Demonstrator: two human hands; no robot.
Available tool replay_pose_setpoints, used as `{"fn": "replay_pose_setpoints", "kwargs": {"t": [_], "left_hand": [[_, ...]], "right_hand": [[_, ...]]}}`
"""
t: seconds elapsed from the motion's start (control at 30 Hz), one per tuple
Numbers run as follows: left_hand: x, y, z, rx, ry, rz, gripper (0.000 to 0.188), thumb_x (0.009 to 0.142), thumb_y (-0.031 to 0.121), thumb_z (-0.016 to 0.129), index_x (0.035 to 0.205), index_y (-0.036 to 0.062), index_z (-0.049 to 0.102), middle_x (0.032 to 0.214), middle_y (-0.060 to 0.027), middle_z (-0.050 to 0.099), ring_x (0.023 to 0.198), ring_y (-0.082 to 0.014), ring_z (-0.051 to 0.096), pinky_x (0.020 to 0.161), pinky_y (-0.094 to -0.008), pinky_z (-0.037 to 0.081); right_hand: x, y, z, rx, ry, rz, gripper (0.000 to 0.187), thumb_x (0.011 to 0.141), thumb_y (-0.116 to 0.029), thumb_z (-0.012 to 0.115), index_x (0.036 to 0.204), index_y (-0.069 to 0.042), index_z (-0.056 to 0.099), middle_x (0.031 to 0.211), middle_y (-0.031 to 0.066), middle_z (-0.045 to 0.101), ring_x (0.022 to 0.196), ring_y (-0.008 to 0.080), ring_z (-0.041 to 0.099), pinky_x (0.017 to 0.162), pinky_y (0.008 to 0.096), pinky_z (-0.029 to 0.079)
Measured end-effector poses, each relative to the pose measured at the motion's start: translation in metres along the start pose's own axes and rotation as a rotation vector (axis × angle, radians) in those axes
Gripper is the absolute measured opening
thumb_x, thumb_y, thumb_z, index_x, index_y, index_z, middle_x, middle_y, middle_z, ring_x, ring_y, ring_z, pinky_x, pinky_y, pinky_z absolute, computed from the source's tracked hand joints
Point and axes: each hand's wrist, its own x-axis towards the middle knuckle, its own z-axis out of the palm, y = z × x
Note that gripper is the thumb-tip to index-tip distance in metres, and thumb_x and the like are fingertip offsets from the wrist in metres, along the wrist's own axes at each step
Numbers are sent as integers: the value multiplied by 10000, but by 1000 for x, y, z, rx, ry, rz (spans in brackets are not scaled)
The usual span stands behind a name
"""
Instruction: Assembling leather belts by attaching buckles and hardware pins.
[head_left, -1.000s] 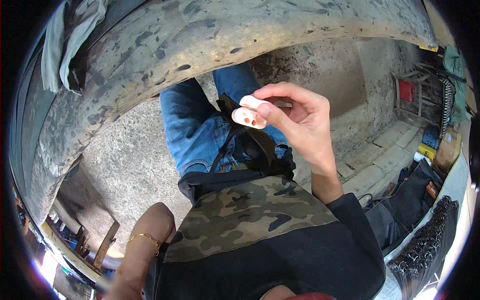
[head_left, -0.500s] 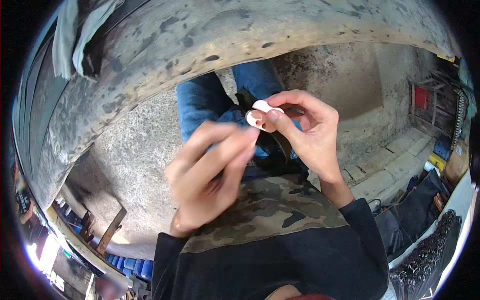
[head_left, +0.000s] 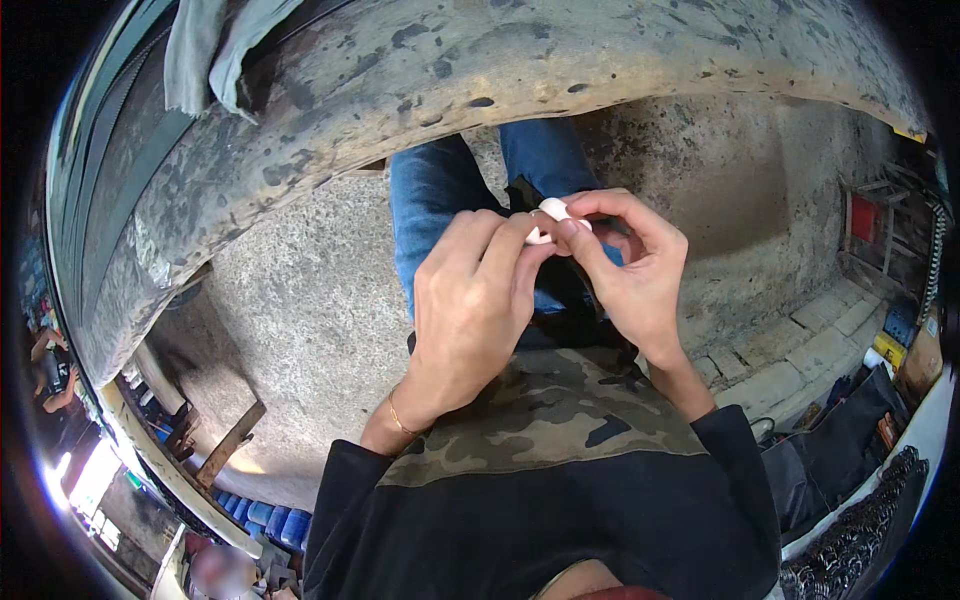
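A small white earbud case with a coppery inner face is held up over my lap, between both hands. My right hand is closed on its right side, thumb and bent fingers pinching it. On the left edge of the case, the thumb and forefinger of my left hand are pressed together around its white lower part. These fingers hide most of the inside, so I cannot see whether an earbud sits in it. A thin bracelet circles my left wrist.
A long, spotted pale beam curves across the far side, with grey cloth strips hanging at its left. Blue jars stand at lower left, black metal hooks at lower right. A person is at the far left.
My left hand has moved right and away from me onto the case, covering the holes that showed in its coppery face. The right hand keeps its grip. The whole view has shifted slightly.
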Motion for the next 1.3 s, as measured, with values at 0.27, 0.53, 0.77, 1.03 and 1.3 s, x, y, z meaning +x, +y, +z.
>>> {"fn": "replay_pose_setpoints", "kwargs": {"t": [0.27,0.53,0.77,1.03,1.3], "left_hand": [[-2,-5,2,3,-35,-38,198,766,68,768,943,43,684,845,-107,677,660,-249,671,575,-324,524],[10,-12,0,-158,-156,-167,274,713,63,805,947,32,667,812,-89,659,685,-213,653,614,-304,513],[17,-41,5,-364,-179,108,388,652,35,837,998,4,666,908,-87,688,937,-201,654,747,-309,524],[5,-64,38,-659,-288,-216,448,730,86,824,1123,-29,645,959,-145,728,878,-204,717,791,-302,551],[19,-45,68,-578,-471,-223,524,691,128,856,1114,-27,587,882,-144,726,832,-194,713,750,-318,555]], "right_hand": [[0,5,2,-108,3,-93,132,845,11,705,966,42,662,939,89,674,871,144,670,782,271,557],[0,5,-2,-40,-12,-48,138,846,9,707,972,43,663,942,79,674,878,135,660,784,269,557],[7,7,-12,160,-70,92,161,839,-11,728,988,29,680,966,86,682,875,121,644,779,270,542],[21,26,-21,98,-141,91,227,813,-7,741,1025,36,675,983,91,678,903,137,642,839,295,533],[16,26,-59,-183,-285,137,369,847,-24,704,1202,-24,604,1159,57,615,1031,146,608,882,298,518]]}}
